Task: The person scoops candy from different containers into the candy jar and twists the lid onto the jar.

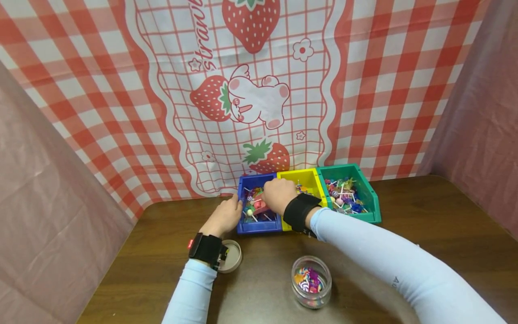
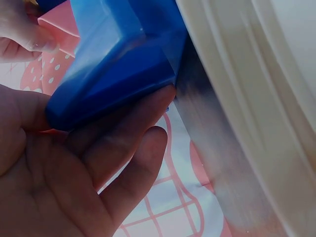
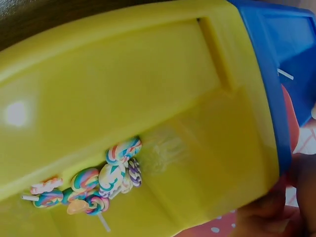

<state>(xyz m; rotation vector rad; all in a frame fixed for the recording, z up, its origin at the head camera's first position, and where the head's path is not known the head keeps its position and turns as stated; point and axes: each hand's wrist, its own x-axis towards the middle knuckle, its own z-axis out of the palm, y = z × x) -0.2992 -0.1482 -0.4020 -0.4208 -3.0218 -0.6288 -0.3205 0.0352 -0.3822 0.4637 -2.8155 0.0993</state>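
My right hand (image 1: 279, 195) grips a pink scoop (image 1: 261, 208) inside the blue bin (image 1: 259, 226), over a pile of small lollipops (image 1: 251, 212). Its fingers hide the handle. At the bin's left wall is my left hand (image 1: 221, 217). In the left wrist view, its fingers (image 2: 143, 145) lie along the outside of the blue wall (image 2: 118, 89) while another digit passes behind the rim. The yellow bin (image 3: 123, 79) stands against the blue one, beneath my right wrist, with several swirl lollipops (image 3: 86, 180) in it.
A green bin (image 1: 370, 202) of mixed lollipops adjoins the yellow one on the right. Nearer me stands an uncapped clear jar (image 1: 313, 302) with some candies inside. A pale round lid (image 1: 232, 258) lies beside my left wrist. Behind the bins hangs a checked strawberry cloth (image 1: 263, 99).
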